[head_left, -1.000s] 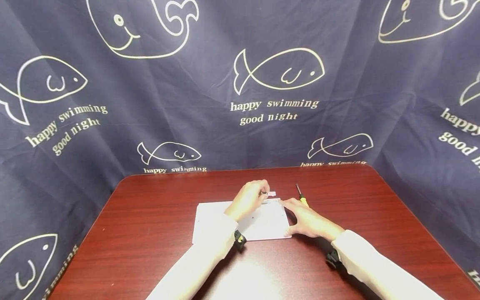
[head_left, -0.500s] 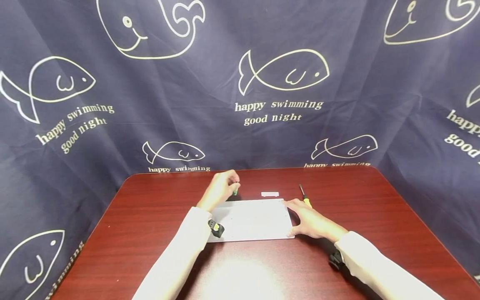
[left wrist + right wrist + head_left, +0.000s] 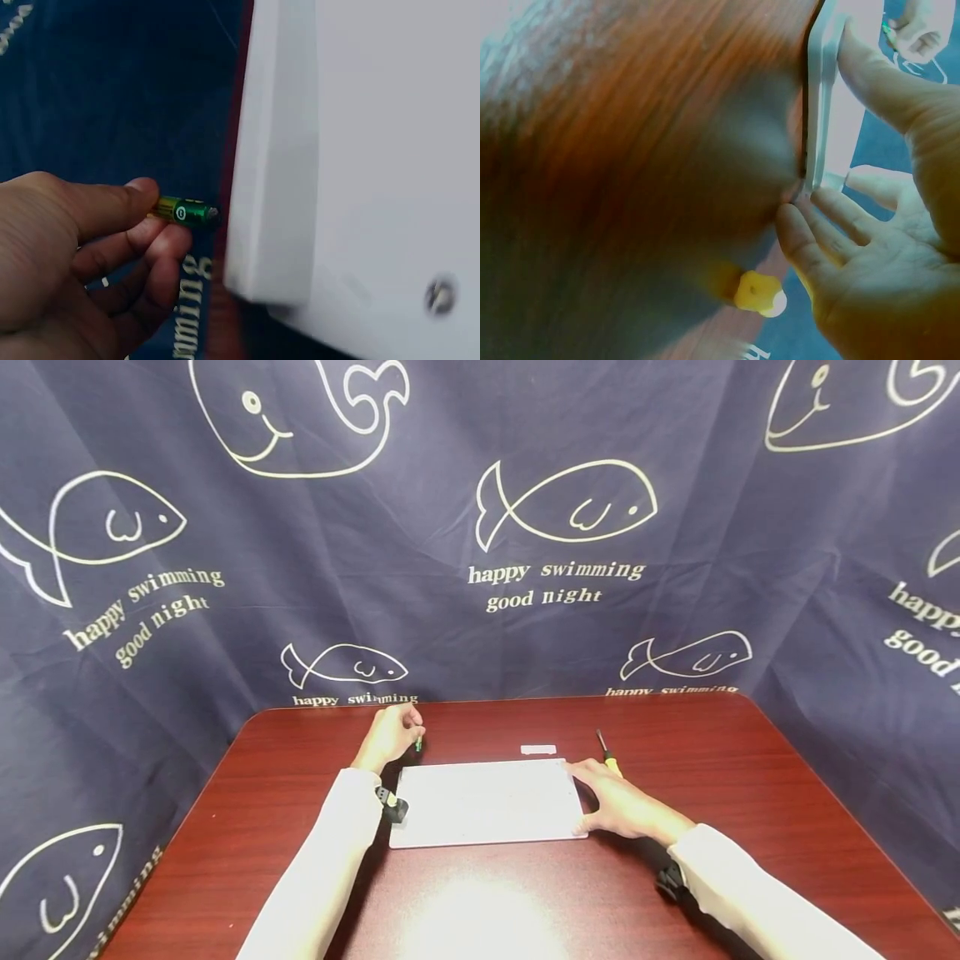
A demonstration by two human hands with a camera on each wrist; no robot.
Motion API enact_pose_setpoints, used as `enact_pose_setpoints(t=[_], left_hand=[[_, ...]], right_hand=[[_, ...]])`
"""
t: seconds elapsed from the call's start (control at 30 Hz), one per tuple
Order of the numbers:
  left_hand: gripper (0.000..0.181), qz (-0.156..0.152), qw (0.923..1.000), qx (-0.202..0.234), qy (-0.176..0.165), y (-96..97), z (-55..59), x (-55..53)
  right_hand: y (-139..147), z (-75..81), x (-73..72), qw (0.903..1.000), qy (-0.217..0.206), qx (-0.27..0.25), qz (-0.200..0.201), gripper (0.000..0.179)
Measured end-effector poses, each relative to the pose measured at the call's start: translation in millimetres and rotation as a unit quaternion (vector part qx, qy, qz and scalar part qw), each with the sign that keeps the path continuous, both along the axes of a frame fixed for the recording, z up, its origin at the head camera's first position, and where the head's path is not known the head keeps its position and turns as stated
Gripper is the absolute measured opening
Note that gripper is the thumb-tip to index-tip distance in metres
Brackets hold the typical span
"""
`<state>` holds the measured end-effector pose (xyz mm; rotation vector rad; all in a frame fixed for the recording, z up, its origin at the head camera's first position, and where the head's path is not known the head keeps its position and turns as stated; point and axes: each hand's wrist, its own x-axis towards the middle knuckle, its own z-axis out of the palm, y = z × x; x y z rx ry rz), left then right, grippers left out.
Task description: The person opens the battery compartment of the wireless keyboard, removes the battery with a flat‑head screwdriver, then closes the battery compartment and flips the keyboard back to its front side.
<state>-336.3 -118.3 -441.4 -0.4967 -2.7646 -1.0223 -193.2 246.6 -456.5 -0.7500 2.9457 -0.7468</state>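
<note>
A white slab that looks like an upturned keyboard [image 3: 487, 803] lies flat on the table; the left wrist view shows its raised back edge and a screw. Past its far left corner my left hand [image 3: 388, 737] pinches a green and gold battery [image 3: 187, 211] between thumb and fingers. My right hand [image 3: 618, 800] holds the keyboard's right end, thumb at the near corner and fingers at the far corner. Just behind the keyboard lies a small white battery cover [image 3: 538, 749]. The keyboard's keys are hidden underneath.
A screwdriver [image 3: 610, 760] with a yellow and black handle lies behind my right hand, its handle end [image 3: 757, 292] close to the fingers in the right wrist view. Beyond the reddish-brown table [image 3: 480, 889] hangs a dark blue curtain [image 3: 420, 552] with fish drawings.
From over the keyboard's back edge near the cover, my left hand has moved left past the far left corner, carrying the battery. The right hand stays at the keyboard's right end.
</note>
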Motion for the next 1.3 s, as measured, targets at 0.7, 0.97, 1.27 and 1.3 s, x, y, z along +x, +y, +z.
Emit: enact_pose_setpoints(t=[0.7,0.97,1.27,1.3], left_hand=[[0.021,0.101,0.9864,-0.078,-0.103,-8.8,0.8,-1.3],[0.023,0.101,0.987,-0.062,-0.109,-9.0,-6.0,-5.9],[0.02,0.095,0.9883,-0.071,-0.097,-7.7,-7.7,-7.2],[0.02,0.094,0.9885,-0.076,-0.091,-8.0,-6.8,-6.6]], right_hand=[[-5.1,-1.6,1.3,1.0,-0.005,-0.006,-0.001,0.091],[-4.0,-0.1,1.9,0.9999,-0.01,-0.007,-0.005,0.089],[0.5,0.6,2.3,1.0,-0.003,-0.003,0.0,0.088],[1.4,0.7,2.3,1.0,-0.003,-0.002,-0.001,0.087]])
